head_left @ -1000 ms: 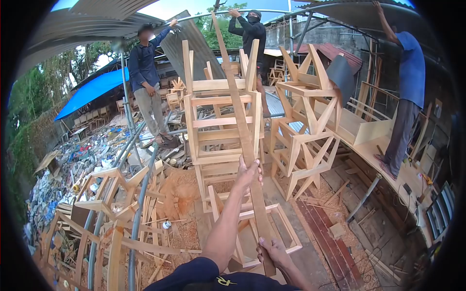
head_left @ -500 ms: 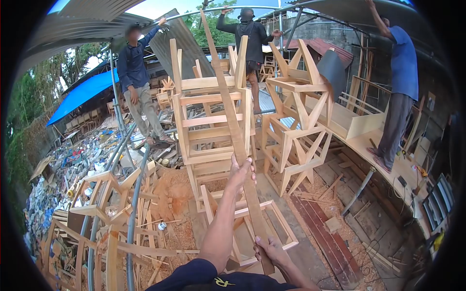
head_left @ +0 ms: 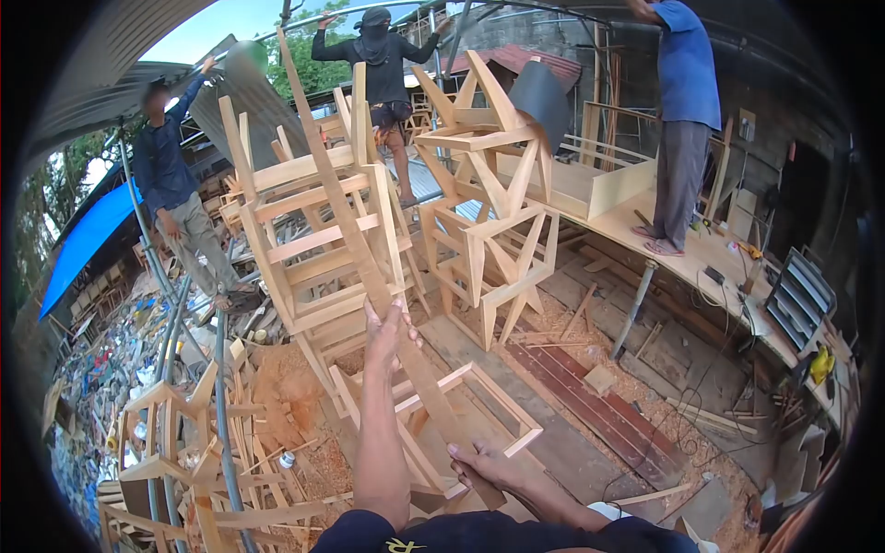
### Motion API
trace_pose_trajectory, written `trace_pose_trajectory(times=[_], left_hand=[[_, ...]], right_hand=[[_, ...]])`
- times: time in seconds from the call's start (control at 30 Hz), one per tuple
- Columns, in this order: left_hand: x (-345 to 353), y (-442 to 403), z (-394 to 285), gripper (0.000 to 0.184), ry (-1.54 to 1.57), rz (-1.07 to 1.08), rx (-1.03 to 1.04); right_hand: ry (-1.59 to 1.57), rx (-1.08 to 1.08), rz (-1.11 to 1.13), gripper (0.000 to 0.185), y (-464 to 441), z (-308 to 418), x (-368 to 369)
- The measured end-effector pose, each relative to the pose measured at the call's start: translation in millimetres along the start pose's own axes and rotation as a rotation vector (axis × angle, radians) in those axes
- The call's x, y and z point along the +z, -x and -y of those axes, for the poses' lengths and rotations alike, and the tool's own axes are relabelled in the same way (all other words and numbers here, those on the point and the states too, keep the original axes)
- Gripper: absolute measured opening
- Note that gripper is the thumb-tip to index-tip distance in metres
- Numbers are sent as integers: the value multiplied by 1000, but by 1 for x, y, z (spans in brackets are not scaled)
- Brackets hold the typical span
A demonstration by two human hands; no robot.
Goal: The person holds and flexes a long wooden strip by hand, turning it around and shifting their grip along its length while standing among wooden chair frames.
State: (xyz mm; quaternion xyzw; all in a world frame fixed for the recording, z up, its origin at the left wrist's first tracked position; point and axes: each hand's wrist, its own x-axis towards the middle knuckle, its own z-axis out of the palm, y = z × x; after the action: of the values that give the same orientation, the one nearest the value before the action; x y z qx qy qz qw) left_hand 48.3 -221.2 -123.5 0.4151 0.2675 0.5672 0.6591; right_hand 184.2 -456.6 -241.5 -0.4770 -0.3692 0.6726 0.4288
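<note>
A long, narrow wooden plank (head_left: pixel 339 203) slants up and away from my body, its far end reaching toward the roof frame. My left hand (head_left: pixel 392 334) is closed around it below the middle. Close to the near end, my right hand (head_left: pixel 487 464) grips the same plank. Behind the plank rises a tall stack of wooden chair frames (head_left: pixel 304 170); whether the plank touches it I cannot tell. A low rectangular wooden frame (head_left: pixel 525 438) lies on the ground just beyond my right hand.
Another stack of angled wooden frames (head_left: pixel 498 226) stands to the right. More frames (head_left: pixel 171 465) and metal pipes (head_left: pixel 226 433) are at lower left. One person (head_left: pixel 687 83) stands on a workbench (head_left: pixel 608 207); two others (head_left: pixel 171 166) (head_left: pixel 392 74) hold overhead pipes. Cables trail at right.
My view has turned to the right, so the stacks and people sit further left in the picture. Both hands keep their grip on the plank.
</note>
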Motion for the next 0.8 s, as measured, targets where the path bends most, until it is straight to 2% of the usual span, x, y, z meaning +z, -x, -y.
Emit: trace_pose_trajectory(times=[0.1,0.2,0.63,0.8], left_hand=[[1,1,1,49,-8,8,12],[-5,-5,5,77,28,21,-18],[2,2,-1,70,25,-19,-11],[2,1,-2,77,43,14,12]], right_hand=[[5,7,-11,31,7,11,4],[20,10,-18,32,10,14,7],[31,2,-75,32,15,21,15],[37,-23,-81,36,13,13,12]])
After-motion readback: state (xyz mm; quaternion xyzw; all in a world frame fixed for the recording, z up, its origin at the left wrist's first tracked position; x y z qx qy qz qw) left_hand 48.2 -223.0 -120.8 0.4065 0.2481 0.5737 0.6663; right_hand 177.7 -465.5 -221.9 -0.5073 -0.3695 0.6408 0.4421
